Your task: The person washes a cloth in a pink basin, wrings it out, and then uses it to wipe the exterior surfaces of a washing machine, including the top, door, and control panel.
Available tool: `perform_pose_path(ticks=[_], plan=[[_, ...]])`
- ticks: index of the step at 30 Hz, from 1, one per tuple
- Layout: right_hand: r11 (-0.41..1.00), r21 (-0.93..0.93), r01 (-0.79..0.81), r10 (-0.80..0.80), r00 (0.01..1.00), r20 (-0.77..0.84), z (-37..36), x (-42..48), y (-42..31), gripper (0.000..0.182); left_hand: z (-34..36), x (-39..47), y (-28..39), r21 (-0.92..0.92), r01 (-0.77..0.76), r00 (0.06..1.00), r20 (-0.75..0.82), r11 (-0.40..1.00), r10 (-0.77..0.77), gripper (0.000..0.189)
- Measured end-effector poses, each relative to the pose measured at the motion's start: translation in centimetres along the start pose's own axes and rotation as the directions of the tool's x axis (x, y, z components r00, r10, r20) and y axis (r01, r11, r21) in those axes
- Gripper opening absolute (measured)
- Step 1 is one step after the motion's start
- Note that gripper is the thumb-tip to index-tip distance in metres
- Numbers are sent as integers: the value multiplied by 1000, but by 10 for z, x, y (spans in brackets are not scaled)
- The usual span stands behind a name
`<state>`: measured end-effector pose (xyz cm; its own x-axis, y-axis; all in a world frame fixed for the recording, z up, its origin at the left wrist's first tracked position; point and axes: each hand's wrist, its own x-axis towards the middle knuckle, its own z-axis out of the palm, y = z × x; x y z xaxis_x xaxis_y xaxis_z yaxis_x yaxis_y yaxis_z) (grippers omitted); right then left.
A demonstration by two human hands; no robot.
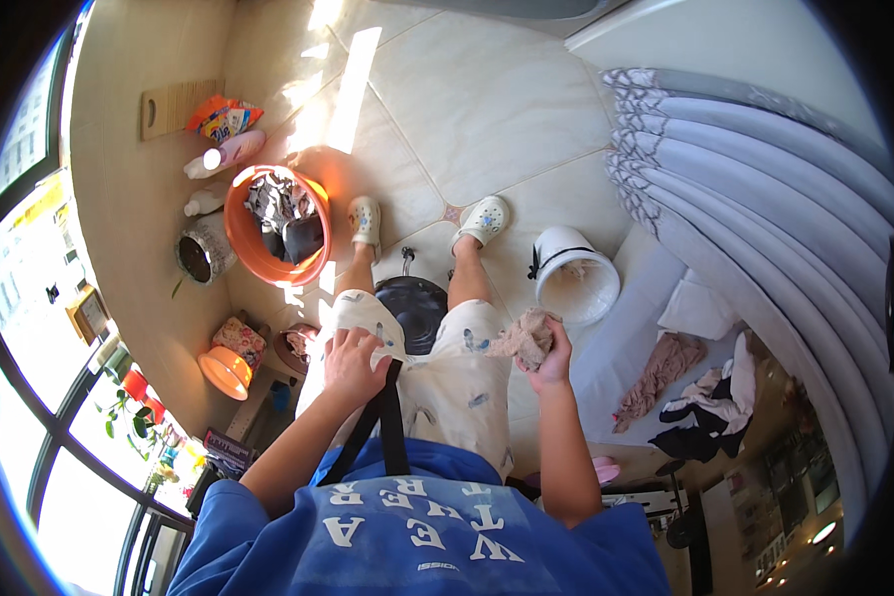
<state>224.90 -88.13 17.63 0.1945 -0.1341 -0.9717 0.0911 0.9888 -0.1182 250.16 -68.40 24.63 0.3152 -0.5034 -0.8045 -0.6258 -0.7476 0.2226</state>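
My right hand (551,357) grips a crumpled brownish-pink cloth (525,341) above my right thigh, just below a white bucket (581,287) with a black tie at its rim. Some pale material lies inside the bucket. My left hand (356,365) rests with fingers apart on my left thigh and holds nothing. An orange plastic tub (237,246) on the floor at the left holds crumpled patterned cloth (279,200) and dark items. Between my legs is a round black object (411,313). A brownish garment (659,376) and a black and white clothing heap (708,413) lie at the right.
Along the left wall are a wooden board (165,112), an orange Tide bag (225,118), a pink bottle (238,149), a grey pot (201,252) and a small orange basin (225,372). Long grey curtains (760,179) hang at the right. Sunlight streaks the tiled floor (484,97).
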Motion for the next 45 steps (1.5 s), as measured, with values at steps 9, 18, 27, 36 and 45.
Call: perform_pose_path(ticks=[9,18,27,36,45], plan=[[997,29,71,-71,997,-6,58,168,53,47,70,125,-85,332,493,780,241,804,-577,101],[780,-437,447,-294,879,374,174,280,13,31,56,258,-119,-24,-578,718,459,815,523,50],[-132,-525,841,-217,492,843,199,208,46,38,68,238,-147,305,-791,603,234,531,763,35],[255,-420,871,-163,467,869,179,179,95,17,71,217,-149,-103,-636,768,-183,765,614,77],[-466,31,884,-578,-331,746,162,196,158,46,92,205,-116,-938,-136,702,-319,-320,637,52]])
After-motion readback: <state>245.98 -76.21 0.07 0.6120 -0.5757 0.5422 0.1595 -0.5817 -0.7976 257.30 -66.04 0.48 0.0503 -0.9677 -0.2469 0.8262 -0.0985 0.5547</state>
